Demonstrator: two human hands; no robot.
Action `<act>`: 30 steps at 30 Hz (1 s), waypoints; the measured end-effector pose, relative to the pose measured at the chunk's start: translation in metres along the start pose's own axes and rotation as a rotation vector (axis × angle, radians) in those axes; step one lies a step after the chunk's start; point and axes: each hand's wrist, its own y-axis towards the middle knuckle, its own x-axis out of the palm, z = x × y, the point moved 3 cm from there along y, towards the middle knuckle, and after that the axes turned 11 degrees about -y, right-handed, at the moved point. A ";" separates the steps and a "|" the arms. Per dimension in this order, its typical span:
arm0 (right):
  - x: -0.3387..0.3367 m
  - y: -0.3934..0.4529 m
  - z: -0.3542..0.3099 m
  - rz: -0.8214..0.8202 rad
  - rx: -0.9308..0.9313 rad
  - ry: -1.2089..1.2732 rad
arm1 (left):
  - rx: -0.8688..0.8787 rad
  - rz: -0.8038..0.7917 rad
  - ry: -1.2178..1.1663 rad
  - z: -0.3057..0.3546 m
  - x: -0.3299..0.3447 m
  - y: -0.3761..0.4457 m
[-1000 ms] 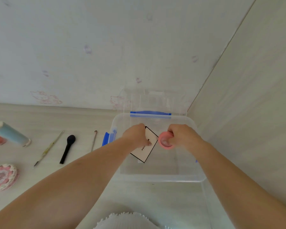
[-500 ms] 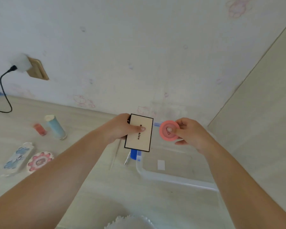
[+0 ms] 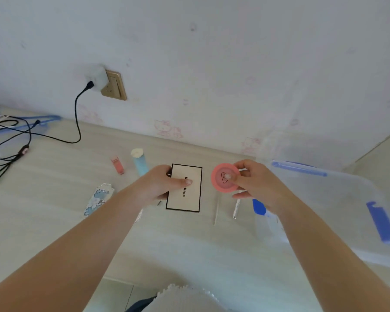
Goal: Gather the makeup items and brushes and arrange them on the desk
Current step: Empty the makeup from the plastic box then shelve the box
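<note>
My left hand (image 3: pixel 159 184) grips a cream rectangular palette (image 3: pixel 187 192) with a black border, thumb on its top, above the middle of the desk. A round pink compact (image 3: pixel 224 180) is pinched in my right hand (image 3: pixel 256 185), just right of the palette. On the desk lie a blue tube (image 3: pixel 140 162), a small pink bottle (image 3: pixel 117 165), a blue-and-white patterned case (image 3: pixel 98 198), a thin stick (image 3: pixel 216 211) and a silver tool (image 3: pixel 236 208).
A clear plastic bin (image 3: pixel 338 212) with blue latches stands at the right. Black cables (image 3: pixel 16 136) run from a wall socket (image 3: pixel 113 85) over the desk's left end. The desk's front edge (image 3: pixel 122 279) is near my body.
Both hands have lifted the palette and the compact out of the bin and carried them left over the desk. The view has swung left, so the bin now sits at the right.
</note>
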 end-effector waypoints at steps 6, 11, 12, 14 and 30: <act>0.066 0.010 0.028 -0.014 0.147 0.044 | -0.160 -0.038 -0.012 -0.060 -0.030 0.009; 0.117 0.008 0.083 -0.006 0.417 0.194 | -0.218 -0.041 0.069 -0.106 -0.038 0.010; 0.126 0.007 0.093 0.013 0.464 0.203 | -0.212 -0.037 0.116 -0.115 -0.041 0.011; 0.136 0.003 0.106 0.042 0.511 0.187 | -0.198 -0.014 0.190 -0.127 -0.045 0.013; 0.147 0.000 0.123 0.182 0.441 -0.123 | -0.070 0.022 0.521 -0.127 -0.025 0.027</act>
